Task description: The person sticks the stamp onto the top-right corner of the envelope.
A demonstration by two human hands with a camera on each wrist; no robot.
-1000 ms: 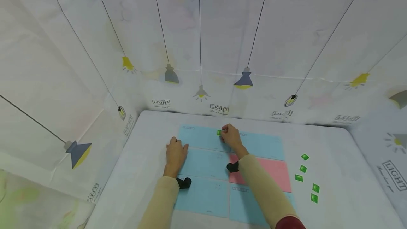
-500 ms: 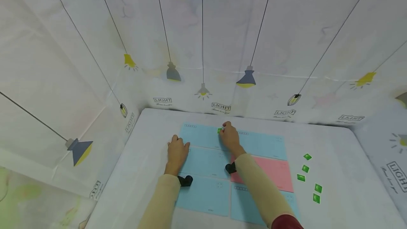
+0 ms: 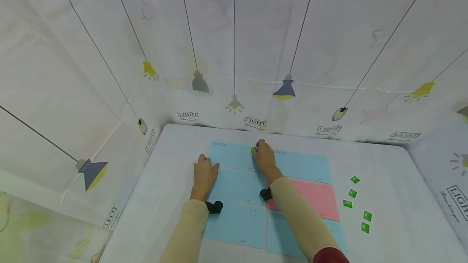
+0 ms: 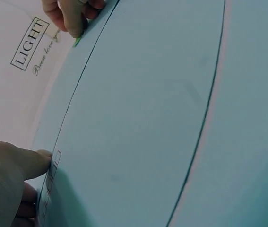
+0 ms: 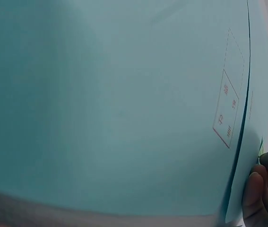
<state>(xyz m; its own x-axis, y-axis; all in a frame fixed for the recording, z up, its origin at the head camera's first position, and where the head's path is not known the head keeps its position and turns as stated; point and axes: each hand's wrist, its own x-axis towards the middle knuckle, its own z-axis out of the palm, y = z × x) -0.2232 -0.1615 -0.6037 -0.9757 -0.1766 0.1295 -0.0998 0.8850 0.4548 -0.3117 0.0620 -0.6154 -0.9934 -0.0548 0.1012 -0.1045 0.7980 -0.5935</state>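
Observation:
My right hand (image 3: 265, 159) pinches a small green square stamp (image 3: 253, 149) at the upper right corner of the top-left blue envelope (image 3: 230, 155). Its fingertips hide part of the stamp; a green edge shows under the thumb in the left wrist view. In the right wrist view, the fingers (image 5: 254, 189) are bent close over the envelope edge. My left hand (image 3: 204, 173) rests at the left side of the blue envelopes, fingers spread. Its thumb (image 4: 37, 161) touches the envelope beside the row of printed code boxes.
Further blue envelopes (image 3: 301, 166) and one pink envelope (image 3: 318, 200) lie in two columns on the white table (image 3: 175, 145). Several loose green stamps (image 3: 347, 203) are scattered to their right. A lamp-printed white sheet (image 3: 219, 52) stands behind the table.
The right hand has shifted slightly up and covers a little more of the green stamp. The left hand stays in place. The head view has moved a little.

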